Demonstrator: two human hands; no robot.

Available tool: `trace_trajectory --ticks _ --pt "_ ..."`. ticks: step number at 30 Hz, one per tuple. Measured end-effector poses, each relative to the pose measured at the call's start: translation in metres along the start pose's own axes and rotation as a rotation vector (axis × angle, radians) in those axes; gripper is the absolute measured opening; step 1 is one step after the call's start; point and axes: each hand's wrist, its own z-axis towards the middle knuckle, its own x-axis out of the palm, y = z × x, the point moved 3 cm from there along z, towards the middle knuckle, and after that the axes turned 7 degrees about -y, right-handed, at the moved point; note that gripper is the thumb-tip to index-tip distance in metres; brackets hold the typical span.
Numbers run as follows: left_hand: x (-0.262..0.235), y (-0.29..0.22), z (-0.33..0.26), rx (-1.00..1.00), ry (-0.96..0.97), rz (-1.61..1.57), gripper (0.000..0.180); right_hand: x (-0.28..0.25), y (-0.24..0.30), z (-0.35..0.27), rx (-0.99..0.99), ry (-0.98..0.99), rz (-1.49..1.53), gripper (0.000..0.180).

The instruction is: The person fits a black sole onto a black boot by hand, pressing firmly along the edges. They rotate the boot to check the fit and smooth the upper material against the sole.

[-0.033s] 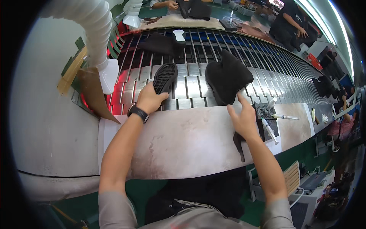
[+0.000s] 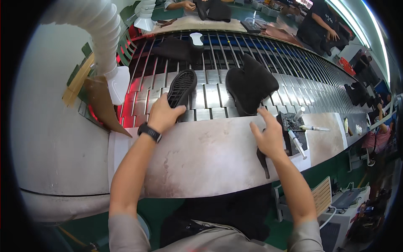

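A black shoe sole (image 2: 183, 87) lies tread side up on the metal slat conveyor. My left hand (image 2: 165, 114) is at its near end, thumb and fingers apart; whether a fingertip still touches the sole is hard to see. To the right, a black ankle boot (image 2: 251, 86) rests tilted on the slats. My right hand (image 2: 269, 135) hovers just on the near side of the boot, fingers spread and holding nothing. Below that hand, a dark curved handle (image 2: 262, 163) lies on the worktop (image 2: 197, 159), partly hidden by the hand.
Syringes (image 2: 296, 143) lie by a dark pad (image 2: 289, 122) right of my right hand. Another dark boot (image 2: 176, 49) lies across the conveyor rods (image 2: 235, 46). White hose nozzles (image 2: 119, 84) and a brown board (image 2: 100, 101) stand left. Co-workers are at the far side.
Both hands have drawn back slightly toward me, the left from the shoe sole and the right from the boot. Left fingers that lay over the sole's edge are now off it.
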Motion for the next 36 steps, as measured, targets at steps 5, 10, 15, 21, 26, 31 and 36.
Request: trace_trajectory --ticks 5,10,15,21,26,31,36 --pt "-0.019 -0.038 -0.136 0.309 -0.024 0.045 0.094 -0.022 -0.013 -0.045 -0.191 -0.032 -0.027 0.04" --pt "-0.009 -0.062 -0.182 0.251 0.284 0.247 0.099 -0.022 -0.001 -0.038 -0.133 -0.023 0.019 0.028" --pt "0.04 -0.072 -0.039 0.28 0.078 0.065 0.083 -0.027 -0.004 -0.041 -0.128 0.003 0.063 0.026" --pt "0.182 -0.151 0.053 0.466 0.298 -0.053 0.127 -0.025 -0.011 -0.039 -0.099 0.059 0.07 0.025" --pt "0.233 -0.185 0.063 0.553 0.222 -0.197 0.1 -0.039 -0.003 -0.037 -0.076 0.068 0.111 0.026" --pt "0.29 -0.194 0.112 0.39 -0.949 -0.109 0.088 -0.02 -0.011 -0.028 -0.136 0.078 0.155 0.028" --pt "0.24 -0.155 0.176 0.553 0.33 0.106 0.111 -0.03 -0.017 -0.031 -0.116 0.082 0.117 0.025"
